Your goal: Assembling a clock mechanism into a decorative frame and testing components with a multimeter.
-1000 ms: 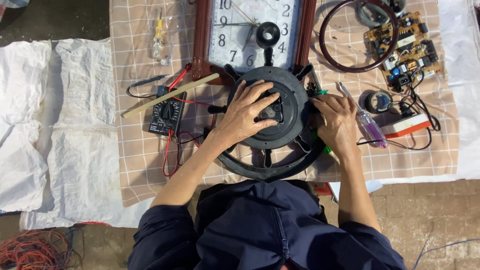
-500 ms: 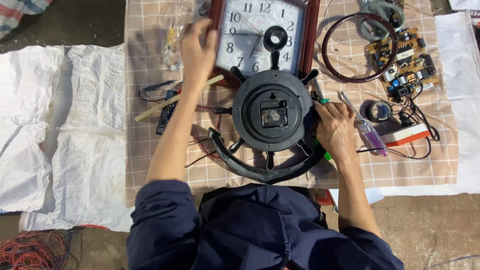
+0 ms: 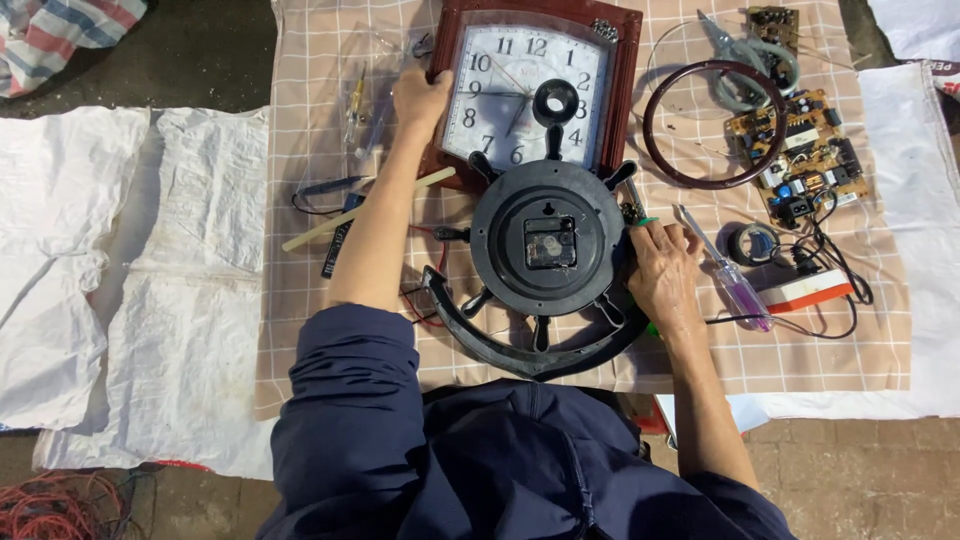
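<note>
Two clocks sit at the centre of the frame on a checked cloth [image 3: 330, 330]. In the upper middle lies a square wall clock [image 3: 530, 85] with a dark red frame and a white face, and the left hand [image 3: 420, 100] is stretched up to its left edge, fingers closed around the frame there. Just below it, overlapping its lower edge, lies a black ship-wheel clock [image 3: 545, 265] turned back-side up, its square movement showing in the middle of the round housing. The right hand [image 3: 662, 272] rests against the right rim of this wheel, fingers curled together on the edge; whether they truly clamp it cannot be told.

Right of that hand, close by, lies a screwdriver [image 3: 725, 275] with a clear purple handle, and beyond it a small roll of black tape [image 3: 752, 243]. In the upper right of the frame sit a dark round ring [image 3: 655, 140] and a green circuit board [image 3: 805, 155] with wires. Left of the left forearm, a pale wooden stick [image 3: 320, 225] lies slantwise on the cloth. White sacking [image 3: 120, 250] covers the floor at the left of the frame.
</note>
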